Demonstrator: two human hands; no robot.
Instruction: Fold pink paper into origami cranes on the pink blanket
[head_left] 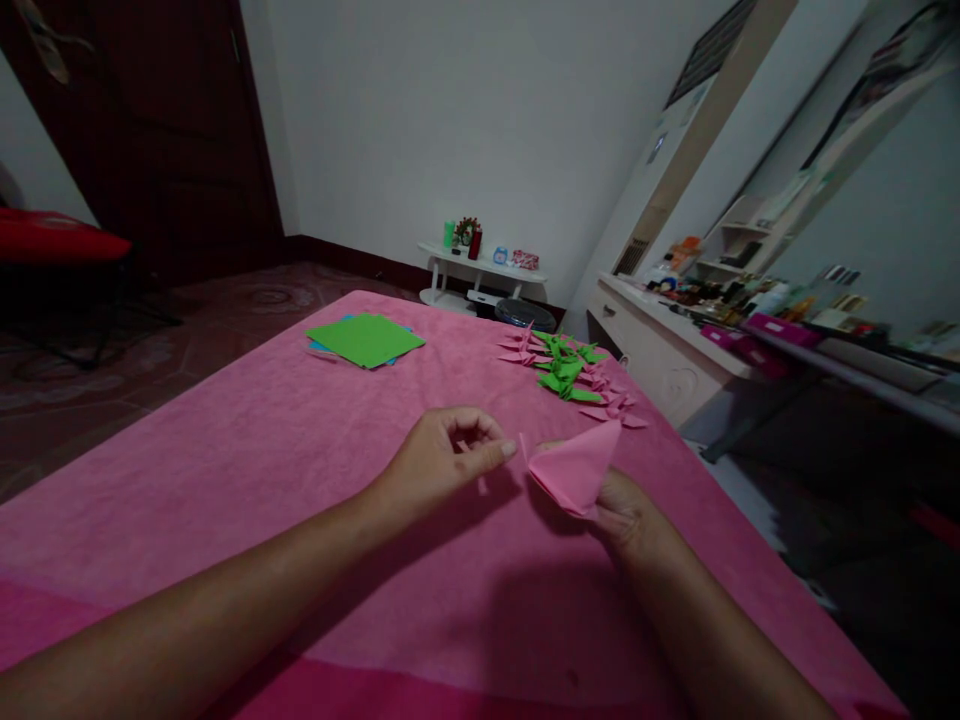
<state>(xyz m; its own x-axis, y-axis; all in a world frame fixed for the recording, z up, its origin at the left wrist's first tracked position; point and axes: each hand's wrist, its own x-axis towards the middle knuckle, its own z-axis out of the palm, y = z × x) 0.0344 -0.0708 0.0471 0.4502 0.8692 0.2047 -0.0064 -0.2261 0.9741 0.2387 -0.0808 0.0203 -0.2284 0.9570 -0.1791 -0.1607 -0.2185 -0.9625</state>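
Observation:
A folded pink paper piece with a broad pointed flap and a narrow upright tip is held above the pink cloth. My right hand is closed on it from behind and below, with most fingers hidden by the paper. Just left of the narrow tip is my left hand, its fingers loosely curled and its thumb pointing toward the paper. A small gap shows between thumb and tip, and I see nothing held there. Beyond my right hand lie several green paper cranes and pink paper cranes.
A stack of square paper, green on top with blue beneath, lies at the table's far left. The pink cloth covers the tabletop. Behind stand a low white shelf and, at right, a cluttered dresser. A red chair is at left.

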